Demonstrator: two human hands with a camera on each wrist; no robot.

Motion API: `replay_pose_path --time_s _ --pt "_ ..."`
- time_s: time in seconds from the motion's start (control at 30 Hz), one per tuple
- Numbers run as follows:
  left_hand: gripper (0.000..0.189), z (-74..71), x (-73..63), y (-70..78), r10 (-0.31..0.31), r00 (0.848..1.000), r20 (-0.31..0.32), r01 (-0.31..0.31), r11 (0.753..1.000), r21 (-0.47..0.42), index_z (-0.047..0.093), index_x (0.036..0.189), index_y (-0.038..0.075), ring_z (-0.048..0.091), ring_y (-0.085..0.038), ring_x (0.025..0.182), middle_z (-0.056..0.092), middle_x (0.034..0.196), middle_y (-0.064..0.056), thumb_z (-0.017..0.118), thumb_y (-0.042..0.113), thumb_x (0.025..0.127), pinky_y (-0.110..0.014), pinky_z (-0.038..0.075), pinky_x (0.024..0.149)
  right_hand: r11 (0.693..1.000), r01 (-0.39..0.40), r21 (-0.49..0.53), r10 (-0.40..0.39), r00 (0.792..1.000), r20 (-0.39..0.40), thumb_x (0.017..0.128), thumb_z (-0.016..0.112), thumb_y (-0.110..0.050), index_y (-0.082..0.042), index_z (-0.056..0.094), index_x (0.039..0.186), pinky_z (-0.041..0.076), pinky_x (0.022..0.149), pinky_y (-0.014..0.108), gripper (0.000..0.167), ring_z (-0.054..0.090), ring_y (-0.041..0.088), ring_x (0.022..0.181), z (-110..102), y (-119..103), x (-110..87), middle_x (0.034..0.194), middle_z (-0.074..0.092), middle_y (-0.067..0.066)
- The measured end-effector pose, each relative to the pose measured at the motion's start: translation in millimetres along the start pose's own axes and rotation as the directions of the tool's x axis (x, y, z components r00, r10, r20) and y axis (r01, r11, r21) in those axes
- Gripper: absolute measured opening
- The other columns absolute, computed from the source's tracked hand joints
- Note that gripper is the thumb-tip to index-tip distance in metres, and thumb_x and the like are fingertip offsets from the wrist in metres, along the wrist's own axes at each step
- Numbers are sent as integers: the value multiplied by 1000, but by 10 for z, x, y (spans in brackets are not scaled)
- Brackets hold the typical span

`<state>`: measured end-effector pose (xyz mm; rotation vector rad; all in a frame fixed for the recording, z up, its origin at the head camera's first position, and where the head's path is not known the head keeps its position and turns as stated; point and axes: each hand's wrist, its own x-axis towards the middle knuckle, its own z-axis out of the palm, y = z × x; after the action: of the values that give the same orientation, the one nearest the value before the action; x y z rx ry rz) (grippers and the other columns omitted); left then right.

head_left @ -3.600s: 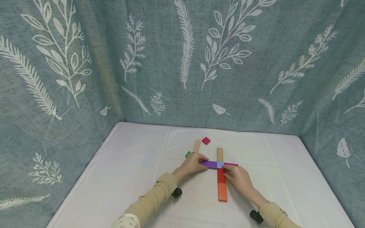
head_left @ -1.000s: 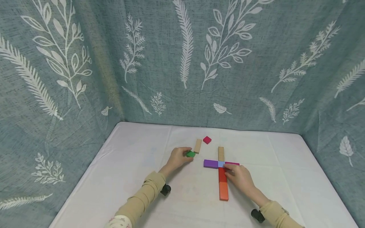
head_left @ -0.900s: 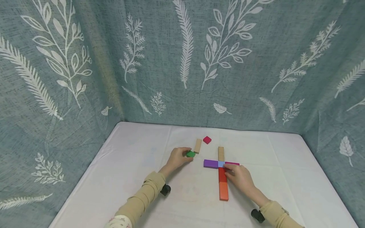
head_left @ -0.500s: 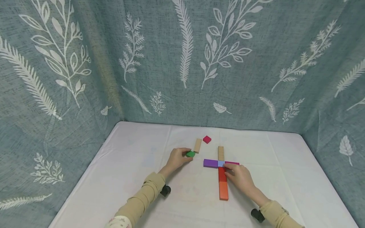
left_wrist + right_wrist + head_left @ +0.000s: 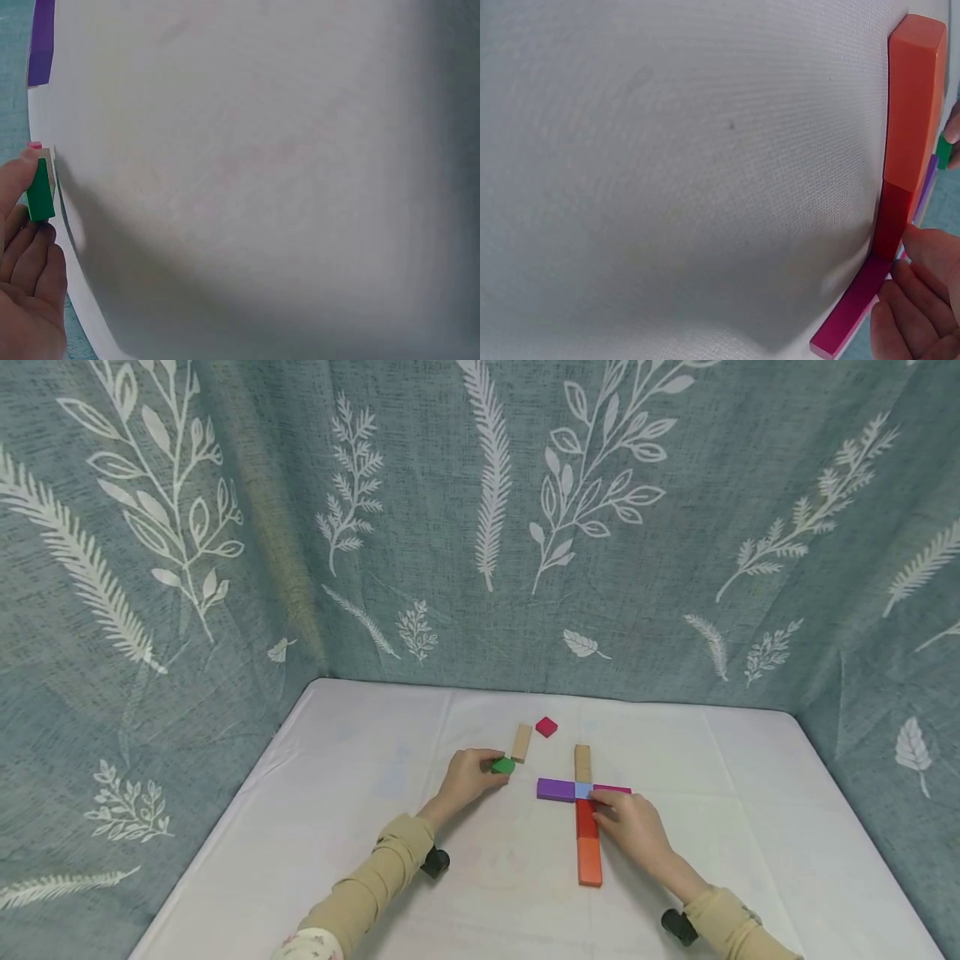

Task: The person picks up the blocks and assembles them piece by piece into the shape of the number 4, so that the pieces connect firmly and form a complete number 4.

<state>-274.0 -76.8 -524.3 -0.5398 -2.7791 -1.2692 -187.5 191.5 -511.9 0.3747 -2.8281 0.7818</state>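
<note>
My left hand point(image 5: 465, 777) pinches a small green block point(image 5: 503, 766) between thumb and fingers; the left wrist view shows the green block's point(image 5: 41, 191) long side. My right hand point(image 5: 633, 828) rests at the inner corner of a cross of coloured blocks, its fingertips touching the light blue block point(image 5: 582, 791) and red block point(image 5: 587, 818). A purple block point(image 5: 556, 790) forms the left arm and a magenta block point(image 5: 613, 790), partly covered by fingers, the right. Above lies plain wood point(image 5: 582, 764); an orange block point(image 5: 589, 862) extends the lower arm.
Just beyond the green block lies a plain wooden block point(image 5: 522, 743), with a crimson block point(image 5: 547, 727) to its right. White cloth covers the table point(image 5: 375, 735). A patterned curtain point(image 5: 450, 527) closes off the back and sides.
From the purple block's left end, my left hand has moved left to the green block and taken hold of it. During the last second both hands stay nearly still.
</note>
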Motion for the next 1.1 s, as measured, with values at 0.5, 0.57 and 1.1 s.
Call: replay_pose_path --time_s 0.5,0.57,1.1 --pt "38 -140 60 39 4 1000 3 -4 1000 -17 70 110 1 65 -31 104 71 110 -13 78 17 77 -42 53 90 1000 12 -14 -13 1000 -8 75 77 -3 -1 72 105 56 79 40 31 70 26 92 3 4 5 100 73 11" --pt "38 -163 72 49 10 1000 4 -10 1000 -24 70 110 1 65 -31 105 71 110 -13 78 17 77 -42 52 91 1000 18 -17 -18 1000 -14 74 77 -2 -1 72 104 56 78 40 30 70 26 91 1 1 6 99 73 11" --pt "40 -366 141 242 36 998 42 -35 999 -21 68 114 0 63 -28 111 69 114 -12 77 16 78 -39 50 95 1000 0 -2 0 1000 19 76 76 -3 0 71 106 56 80 41 31 69 27 93 -34 -19 8 102 73 13"
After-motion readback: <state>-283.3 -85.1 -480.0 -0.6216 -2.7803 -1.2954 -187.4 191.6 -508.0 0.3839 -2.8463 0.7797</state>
